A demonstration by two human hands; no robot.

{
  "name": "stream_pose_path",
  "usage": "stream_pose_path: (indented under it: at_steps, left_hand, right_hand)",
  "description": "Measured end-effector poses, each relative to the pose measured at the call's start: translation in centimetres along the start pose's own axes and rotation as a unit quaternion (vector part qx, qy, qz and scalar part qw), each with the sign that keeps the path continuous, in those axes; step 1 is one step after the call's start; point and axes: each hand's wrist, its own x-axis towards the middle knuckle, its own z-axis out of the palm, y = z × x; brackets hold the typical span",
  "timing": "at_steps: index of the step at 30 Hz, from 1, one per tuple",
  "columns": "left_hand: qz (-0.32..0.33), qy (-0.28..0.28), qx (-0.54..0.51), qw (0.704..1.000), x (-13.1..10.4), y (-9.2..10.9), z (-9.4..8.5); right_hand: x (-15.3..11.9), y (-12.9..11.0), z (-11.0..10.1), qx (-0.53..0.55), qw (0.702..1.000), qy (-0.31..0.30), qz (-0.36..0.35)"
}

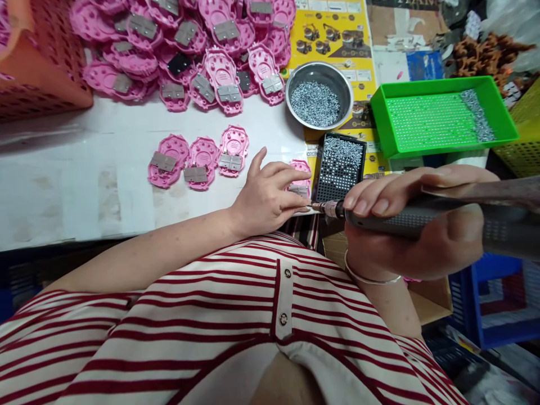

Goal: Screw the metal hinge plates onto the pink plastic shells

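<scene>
My left hand (pixel 274 191) reaches over a pink plastic housing (pixel 300 166) with a grey metal plate, partly hidden under its fingers. Its thumb and forefinger close together at the screwdriver's tip, and whatever lies between them is too small to make out. The other fingers are spread, some over the housing. My right hand (pixel 413 216) is wrapped round a dark electric screwdriver (pixel 388 221), held level with its bit pointing left to my left fingertips. Just beyond the bit lies a black perforated tray (pixel 337 177) with small screws in it.
Three pink housings (pixel 203 160) with plates lie left of my hand. A heap of them (pixel 223 73) fills the back, beside an orange basket (pixel 46 62). A metal bowl (pixel 350 95) and a green tray (pixel 392 146) contain screws. Blue crates (pixel 472 304) stand low at right.
</scene>
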Motion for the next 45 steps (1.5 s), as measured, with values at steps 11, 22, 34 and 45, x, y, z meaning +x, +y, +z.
stream_pose_path:
  at_steps: [11,22,34,45]
  left_hand:
    - [-0.08,0.007,-0.031,0.996,0.0,-0.1,-0.2]
    - [-0.087,-0.039,-0.054,0.994,-0.1,0.0,-0.1]
    - [-0.079,-0.058,-0.008,0.995,-0.7,-0.6,-0.2]
    - [-0.06,-0.083,0.026,0.994,-0.9,-0.6,0.3]
  right_hand:
    - [-0.2,0.6,0.2,-0.006,0.999,0.028,-0.026]
    - [0.7,-0.6,0.6,0.002,1.0,0.019,0.002]
    - [-0.4,2.9,-0.3,-0.091,0.99,0.069,-0.087]
    - [-1.3,4.4,0.1,-0.151,0.986,0.073,-0.023]
